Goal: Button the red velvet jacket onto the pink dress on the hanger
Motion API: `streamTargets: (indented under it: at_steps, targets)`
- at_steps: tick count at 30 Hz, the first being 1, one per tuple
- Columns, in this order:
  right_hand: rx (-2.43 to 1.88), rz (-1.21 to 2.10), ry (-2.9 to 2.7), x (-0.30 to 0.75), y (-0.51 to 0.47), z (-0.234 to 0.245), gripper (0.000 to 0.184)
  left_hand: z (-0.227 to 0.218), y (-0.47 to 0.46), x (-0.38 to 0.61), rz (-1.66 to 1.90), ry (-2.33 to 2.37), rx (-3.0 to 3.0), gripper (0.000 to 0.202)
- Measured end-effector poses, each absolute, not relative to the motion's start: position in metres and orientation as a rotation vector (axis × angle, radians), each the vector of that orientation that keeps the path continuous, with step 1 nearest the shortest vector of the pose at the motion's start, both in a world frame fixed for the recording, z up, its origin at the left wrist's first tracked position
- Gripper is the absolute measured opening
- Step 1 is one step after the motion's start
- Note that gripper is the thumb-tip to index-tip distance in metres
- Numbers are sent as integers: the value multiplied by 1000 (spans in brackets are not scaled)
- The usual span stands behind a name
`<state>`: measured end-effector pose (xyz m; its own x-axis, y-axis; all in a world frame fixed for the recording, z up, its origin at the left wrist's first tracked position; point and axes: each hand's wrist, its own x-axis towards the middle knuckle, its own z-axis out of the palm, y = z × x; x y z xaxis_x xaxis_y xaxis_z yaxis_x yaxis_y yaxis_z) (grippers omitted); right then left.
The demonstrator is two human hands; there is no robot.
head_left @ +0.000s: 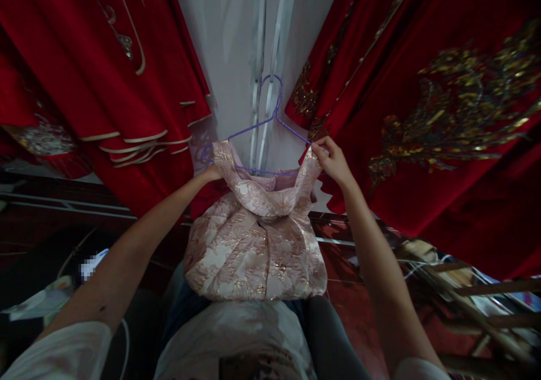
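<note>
A pale pink, gold-patterned brocade dress [253,244] with wide shoulder straps and a pleated skirt hangs in front of me on a thin purple wire hanger [253,126]. My right hand [333,161] is closed, pinching the top of the right strap where it meets the hanger's arm. My left hand [214,172] is at the left strap, mostly behind it, so its fingers are hidden. The left end of the hanger sticks out beyond that strap. Pink lining shows inside the neckline, and the hanger's hook rises in front of pale metal bars.
Red garments with pale trim [139,87] hang on the left, and a red garment with gold embroidery [456,109] hangs on the right. A wooden rack [477,295] with papers stands at lower right. Below is a dark red floor [350,318].
</note>
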<state>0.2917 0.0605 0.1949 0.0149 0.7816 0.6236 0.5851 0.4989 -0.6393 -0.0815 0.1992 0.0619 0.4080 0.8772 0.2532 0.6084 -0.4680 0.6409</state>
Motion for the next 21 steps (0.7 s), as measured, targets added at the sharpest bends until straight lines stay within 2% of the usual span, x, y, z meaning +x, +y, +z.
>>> streamTargets:
  at_steps: [5, 9, 17, 21]
  targets:
    - [-1176, 228, -1678, 292, 59, 195, 32, 68, 192, -102, 814, 1438, 2071, 32]
    - [-1189, 241, -1680, 291, 58, 196, 30, 71, 177, -107, 835, 1373, 2085, 31]
    - [-1185, 264, -1688, 289, 57, 196, 29, 65, 156, -131, 668, 1082, 2473, 54]
    - [-1182, 266, -1679, 289, 56, 196, 30, 63, 149, -142, 770, 1175, 2588, 38]
